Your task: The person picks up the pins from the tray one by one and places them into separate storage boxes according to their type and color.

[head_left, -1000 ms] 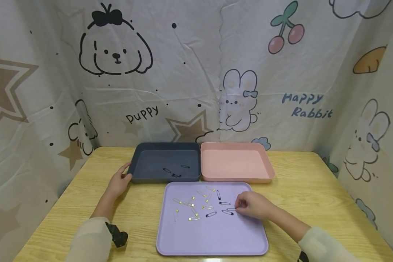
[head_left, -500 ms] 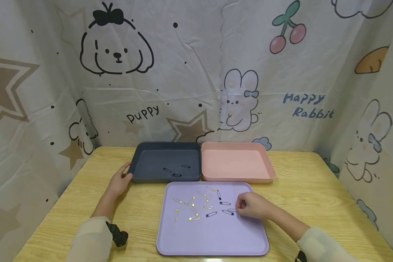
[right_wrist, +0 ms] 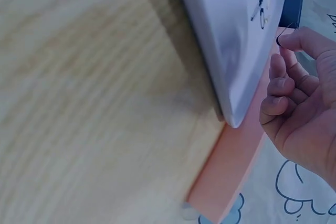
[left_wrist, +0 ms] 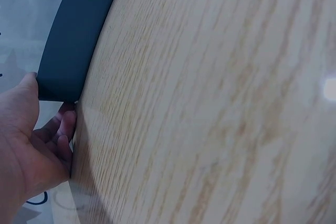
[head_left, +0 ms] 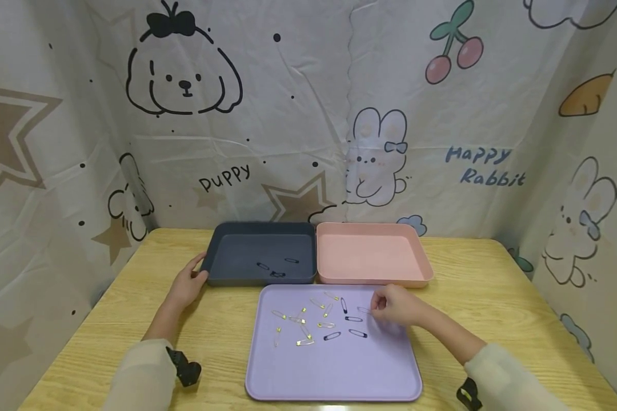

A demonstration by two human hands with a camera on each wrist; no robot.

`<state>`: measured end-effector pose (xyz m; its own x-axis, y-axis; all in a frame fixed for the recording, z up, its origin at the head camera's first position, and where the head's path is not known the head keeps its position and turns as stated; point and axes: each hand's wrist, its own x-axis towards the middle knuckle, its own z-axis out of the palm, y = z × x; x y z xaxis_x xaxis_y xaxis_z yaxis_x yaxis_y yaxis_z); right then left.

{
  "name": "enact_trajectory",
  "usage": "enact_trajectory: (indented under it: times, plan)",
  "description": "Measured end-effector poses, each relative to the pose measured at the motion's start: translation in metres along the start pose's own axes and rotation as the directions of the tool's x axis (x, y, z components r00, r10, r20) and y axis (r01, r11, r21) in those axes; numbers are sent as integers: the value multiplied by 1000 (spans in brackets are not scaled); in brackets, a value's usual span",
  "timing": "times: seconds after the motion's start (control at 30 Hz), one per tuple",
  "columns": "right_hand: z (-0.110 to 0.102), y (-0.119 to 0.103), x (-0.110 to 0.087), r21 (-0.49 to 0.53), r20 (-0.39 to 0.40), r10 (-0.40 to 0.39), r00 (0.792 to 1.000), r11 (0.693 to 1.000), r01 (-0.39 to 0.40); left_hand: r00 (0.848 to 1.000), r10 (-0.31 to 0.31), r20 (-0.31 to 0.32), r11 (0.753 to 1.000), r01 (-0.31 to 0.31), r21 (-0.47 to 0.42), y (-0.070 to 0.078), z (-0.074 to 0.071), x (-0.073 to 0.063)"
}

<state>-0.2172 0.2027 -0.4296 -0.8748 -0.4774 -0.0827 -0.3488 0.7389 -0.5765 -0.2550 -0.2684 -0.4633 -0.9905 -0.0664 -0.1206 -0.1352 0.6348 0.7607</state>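
My right hand (head_left: 398,305) is raised over the right back part of the lilac tray (head_left: 339,377). Between thumb and index finger it pinches a black safety pin (head_left: 363,310), whose thin wire also shows in the right wrist view. On the lilac tray lie several black safety pins (head_left: 357,333) and, to their left, several gold safety pins (head_left: 326,325). My left hand (head_left: 187,286) touches the left side of the dark grey tray (head_left: 236,282), its thumb at the near corner. Several black safety pins (head_left: 277,274) lie inside that tray.
A pink tray (head_left: 372,251) stands against the right side of the dark one, behind the lilac tray. All three rest on a wood-grain table (head_left: 468,285). A printed cloth (head_left: 288,114) hangs behind and along both sides.
The right hand has lifted a black safety pin and moved a little away from me, toward the pink tray. The left hand stays at the dark tray.
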Motion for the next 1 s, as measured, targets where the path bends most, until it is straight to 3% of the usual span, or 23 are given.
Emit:
enact_trajectory:
  times: [0.33,0.63,1.0]
  plan:
    - [-13,-11,20,32,-25,54,998,998,-54,1000,2,-3,1000,-2,6,1,-1,-1]
    - [-20,-25,44,9,-70,10,998,1000,-10,1000,3,-5,1000,-3,12,1,0,-1]
    - [-24,-46,76,-2,-111,26,994,1000,-26,1000,-5,9,1000,6,-13,1,1,-1]
